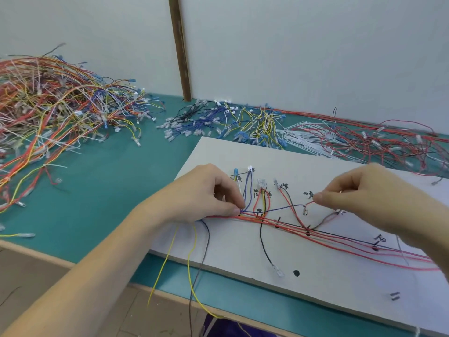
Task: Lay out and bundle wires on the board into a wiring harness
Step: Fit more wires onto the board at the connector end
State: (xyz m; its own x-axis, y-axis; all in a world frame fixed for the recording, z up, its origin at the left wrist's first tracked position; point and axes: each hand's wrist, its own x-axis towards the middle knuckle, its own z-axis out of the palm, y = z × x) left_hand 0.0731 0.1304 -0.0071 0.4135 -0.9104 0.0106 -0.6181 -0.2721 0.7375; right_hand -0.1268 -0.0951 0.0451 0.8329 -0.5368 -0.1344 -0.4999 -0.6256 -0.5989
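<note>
red wires (286, 227) are laid along the black line on the white board (340, 276), which rests on the green table (97, 190). the bundle is pinched at its left end by the left hand (206, 193). a red lead is pinched by the right hand (359, 188) near a fork terminal (304, 210). loose wires (48, 105) are heaped at far left.

— Where are the hands?
— Left hand (209, 190) sits mid-frame, forearm running in from the lower left, fingertips pinched together; right hand (359, 188) enters from the right edge, thumb and forefinger pinched, other fingers curled.
</note>
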